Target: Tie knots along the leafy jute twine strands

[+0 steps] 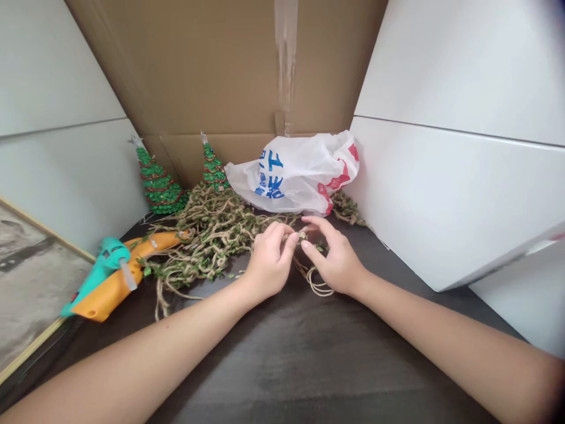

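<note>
My left hand (271,259) is closed in a pinch, thumb against forefinger, on a piece of twine (301,237) with bits of green on it. From the other side my right hand (333,256) curves around the same twine, its thumb and fingertips at it and its forefinger raised. Under my right hand a few loose loops of thin cord (318,287) lie on the dark table (282,353). Just left of and behind my hands spreads a large tangle of twine strands with small green leaves (212,229). My fingers partly hide what they hold.
A white plastic bag (300,174) with blue and red print lies behind my hands. Two green Christmas tree ornaments (161,182) stand at the back left. A teal and an orange glue gun (108,288) lie at left. Cardboard (212,65) and white panels (424,194) enclose the table.
</note>
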A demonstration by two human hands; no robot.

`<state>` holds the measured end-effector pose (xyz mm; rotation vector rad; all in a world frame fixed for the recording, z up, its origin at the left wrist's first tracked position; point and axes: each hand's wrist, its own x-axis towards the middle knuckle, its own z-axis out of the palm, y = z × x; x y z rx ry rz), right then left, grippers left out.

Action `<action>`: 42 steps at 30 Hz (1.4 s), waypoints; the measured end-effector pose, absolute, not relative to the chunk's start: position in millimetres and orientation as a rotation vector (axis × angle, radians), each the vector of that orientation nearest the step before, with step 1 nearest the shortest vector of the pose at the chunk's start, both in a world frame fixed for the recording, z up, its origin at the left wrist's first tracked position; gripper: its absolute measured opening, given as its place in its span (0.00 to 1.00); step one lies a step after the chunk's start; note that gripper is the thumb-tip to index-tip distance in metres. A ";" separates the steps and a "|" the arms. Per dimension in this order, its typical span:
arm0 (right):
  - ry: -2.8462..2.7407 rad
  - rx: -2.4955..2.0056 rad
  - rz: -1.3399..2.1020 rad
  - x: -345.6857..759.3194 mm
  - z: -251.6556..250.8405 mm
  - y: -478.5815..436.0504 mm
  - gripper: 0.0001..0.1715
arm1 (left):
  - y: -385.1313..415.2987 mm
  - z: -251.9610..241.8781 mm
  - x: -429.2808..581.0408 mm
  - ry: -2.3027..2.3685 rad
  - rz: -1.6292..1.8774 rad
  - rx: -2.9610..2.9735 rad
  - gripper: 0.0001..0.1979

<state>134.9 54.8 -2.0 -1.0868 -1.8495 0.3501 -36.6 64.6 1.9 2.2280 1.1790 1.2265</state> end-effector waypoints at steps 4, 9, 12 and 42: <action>-1.918 -1.098 0.259 134.6 -3.6 54.3 0.10 | 63.7 2.6 -36.7 1.157 1.228 2.223 0.11; -1.769 -1.107 0.321 136.5 -6.1 58.7 0.11 | 60.4 5.1 -36.4 1.160 1.092 2.285 0.15; -1.816 -1.103 0.344 137.2 -6.8 61.5 0.12 | 57.7 5.5 -36.3 1.061 1.016 2.339 0.17; -1.923 -0.978 0.178 135.8 -2.8 51.4 0.15 | 54.2 3.0 -35.6 1.237 0.959 2.511 0.14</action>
